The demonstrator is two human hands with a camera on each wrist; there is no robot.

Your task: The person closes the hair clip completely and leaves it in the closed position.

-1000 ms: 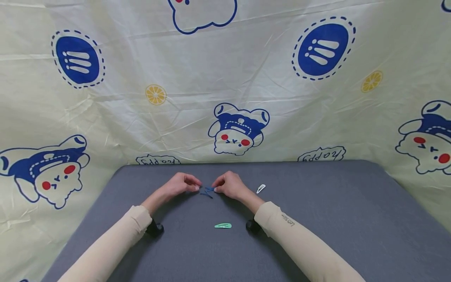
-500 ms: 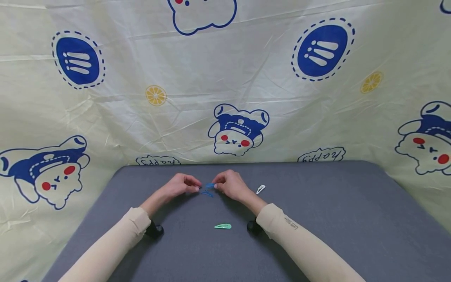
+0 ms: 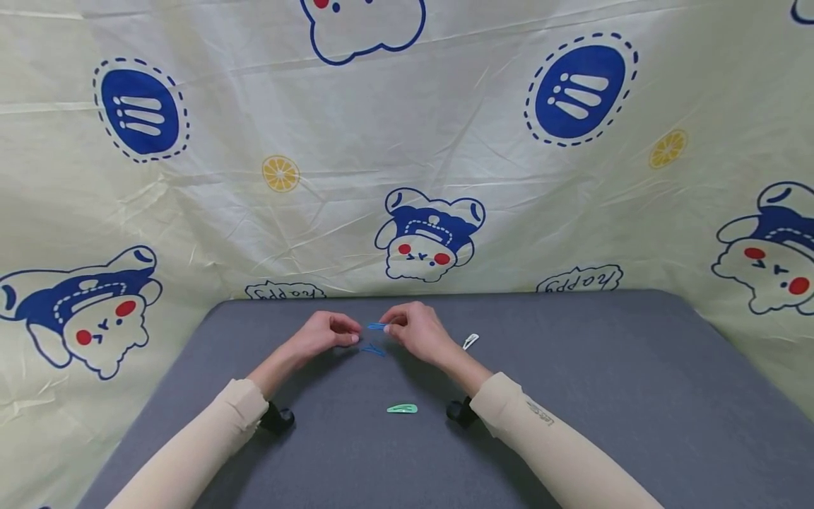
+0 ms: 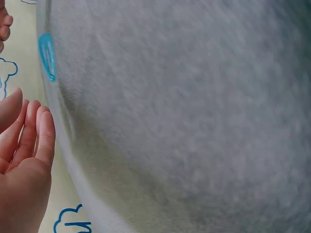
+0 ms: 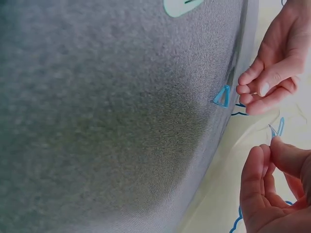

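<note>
A blue snap hair clip (image 3: pixel 376 326) is pinched between the thumb and fingertips of my right hand (image 3: pixel 416 330), raised over the far part of the table. In the right wrist view the two arms of this held clip (image 5: pixel 278 129) stand spread apart. On the cloth just below lies a second blue hair clip (image 3: pixel 372 350), its arms also spread in a V in the right wrist view. My left hand (image 3: pixel 326 332) hovers to the left of both clips, fingers extended and loosely bent, holding nothing. Its palm (image 4: pixel 24 184) shows in the left wrist view.
A green hair clip (image 3: pixel 402 408) lies nearer on the grey table (image 3: pixel 572 396). To the right of my right hand is a white hair clip (image 3: pixel 470 341), partly overlapped by the wrist. A printed curtain (image 3: pixel 343 233) hangs behind the table's far edge.
My right hand has risen and moved slightly away, lifting the held blue hair clip off the other one. The second blue clip stays on the table; my left hand has hardly moved.
</note>
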